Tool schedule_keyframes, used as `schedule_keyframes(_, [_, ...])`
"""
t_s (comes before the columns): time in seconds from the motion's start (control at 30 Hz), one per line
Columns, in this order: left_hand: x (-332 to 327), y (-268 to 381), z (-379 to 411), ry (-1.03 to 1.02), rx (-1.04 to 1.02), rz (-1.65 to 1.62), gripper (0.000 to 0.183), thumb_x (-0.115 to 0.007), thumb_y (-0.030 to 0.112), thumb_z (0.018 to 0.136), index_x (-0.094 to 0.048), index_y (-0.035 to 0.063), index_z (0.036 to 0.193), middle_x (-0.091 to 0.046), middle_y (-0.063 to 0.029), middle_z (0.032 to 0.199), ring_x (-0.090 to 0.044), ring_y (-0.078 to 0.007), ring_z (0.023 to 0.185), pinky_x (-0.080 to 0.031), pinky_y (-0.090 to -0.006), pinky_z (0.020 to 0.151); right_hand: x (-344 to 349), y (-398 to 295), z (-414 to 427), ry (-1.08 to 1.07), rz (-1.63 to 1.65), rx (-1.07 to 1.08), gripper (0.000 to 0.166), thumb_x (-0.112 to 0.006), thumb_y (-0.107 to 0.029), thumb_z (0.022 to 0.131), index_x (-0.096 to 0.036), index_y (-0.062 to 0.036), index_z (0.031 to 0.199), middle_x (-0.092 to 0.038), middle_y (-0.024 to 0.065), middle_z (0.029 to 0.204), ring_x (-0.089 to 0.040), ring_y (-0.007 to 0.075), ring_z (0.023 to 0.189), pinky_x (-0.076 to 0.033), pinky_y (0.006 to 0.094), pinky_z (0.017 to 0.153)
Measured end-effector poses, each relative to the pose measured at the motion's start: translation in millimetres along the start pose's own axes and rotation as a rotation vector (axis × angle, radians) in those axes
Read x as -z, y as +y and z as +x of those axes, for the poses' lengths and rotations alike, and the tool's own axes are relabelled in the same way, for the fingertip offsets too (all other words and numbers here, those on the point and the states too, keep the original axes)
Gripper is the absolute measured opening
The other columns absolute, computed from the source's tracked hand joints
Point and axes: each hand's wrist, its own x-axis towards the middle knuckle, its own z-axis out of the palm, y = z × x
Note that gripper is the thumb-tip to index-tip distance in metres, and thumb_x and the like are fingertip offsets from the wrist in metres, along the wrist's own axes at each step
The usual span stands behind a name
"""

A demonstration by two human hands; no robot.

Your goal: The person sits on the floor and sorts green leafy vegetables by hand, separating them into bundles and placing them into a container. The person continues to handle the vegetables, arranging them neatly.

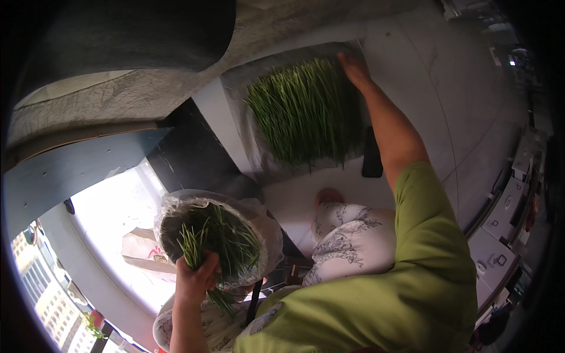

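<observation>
My left hand (196,273) is closed around a bunch of green grass-like stalks (192,242), held over the near rim of a bin lined with clear plastic (271,234). More loose stalks (225,238) lie inside that bin. My right hand (354,70) reaches out to the top right corner of a dark plastic sheet (234,90) on the floor, its fingers extended beside a wide, aligned layer of green stalks (300,110). Whether the right fingers touch the sheet cannot be told.
A black phone-like slab (373,152) lies on the pale marbled floor, right of the sheet. Left of the bin stands a paper bag (148,251). A blue-grey board (84,167) is at left, and white drawers (494,251) stand at right.
</observation>
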Motion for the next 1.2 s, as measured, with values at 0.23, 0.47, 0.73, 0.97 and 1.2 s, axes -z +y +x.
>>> schedule_keyframes(0.23, [-1.3,1.5,2.2,-0.016,-0.009,0.019,0.010,-0.060,0.006,0.085,-0.056,-0.0008,0.079,-0.055,-0.0056,0.061,-0.041,-0.0081,0.038,-0.031,-0.0225,0.035,-5.0,-14.3,-3.4,0.008,0.480,0.280,0.067,-0.035,-0.060,0.091,-0.046,-0.0091,0.133,-0.044,0.0137,0.137,-0.037,0.0277,0.130,-0.029,0.0365,0.106])
schedule_keyframes(0.47, [-0.3,-1.4,0.9,-0.031,-0.037,0.025,0.009,-0.061,0.006,0.084,-0.058,-0.0011,0.080,-0.056,-0.0056,0.061,-0.042,-0.0079,0.039,-0.031,-0.0221,0.035,22.2,-108.1,-30.0,-0.330,-0.105,0.366,0.063,-0.044,-0.058,0.089,-0.051,-0.0098,0.130,-0.049,0.0113,0.134,-0.041,0.0249,0.128,-0.033,0.0375,0.103])
schedule_keyframes(0.73, [2.1,-6.7,-6.1,-0.024,-0.073,0.079,0.009,-0.060,0.006,0.084,-0.056,0.0001,0.080,-0.056,-0.0062,0.061,-0.041,-0.0070,0.038,-0.031,-0.0211,0.034,17.7,-100.9,-8.3,-0.206,0.209,0.424,0.062,-0.047,-0.056,0.089,-0.052,-0.0084,0.128,-0.054,0.0093,0.128,-0.049,0.0237,0.119,-0.036,0.0367,0.101])
schedule_keyframes(0.97, [6.8,-3.5,-15.3,0.015,-0.082,0.106,0.011,-0.061,0.008,0.084,-0.059,-0.0012,0.079,-0.057,-0.0053,0.061,-0.045,-0.0072,0.040,-0.033,-0.0212,0.036,55.1,-55.1,-54.7,-0.001,0.340,-0.132,0.050,-0.067,-0.048,0.079,-0.057,-0.0044,0.100,-0.058,0.0037,0.081,-0.056,0.0085,0.067,-0.048,0.0258,0.050])
schedule_keyframes(1.2, [7.7,-10.4,-14.2,-0.040,-0.112,0.043,0.006,-0.059,0.003,0.084,-0.055,0.0004,0.081,-0.055,-0.0071,0.060,-0.038,-0.0061,0.037,-0.030,-0.0206,0.033,-8.3,16.1,-92.5,-0.044,0.286,-0.161,0.050,-0.064,-0.030,0.084,-0.048,-0.0024,0.123,-0.059,0.0128,0.102,-0.059,0.0172,0.076,-0.050,0.0301,0.052])
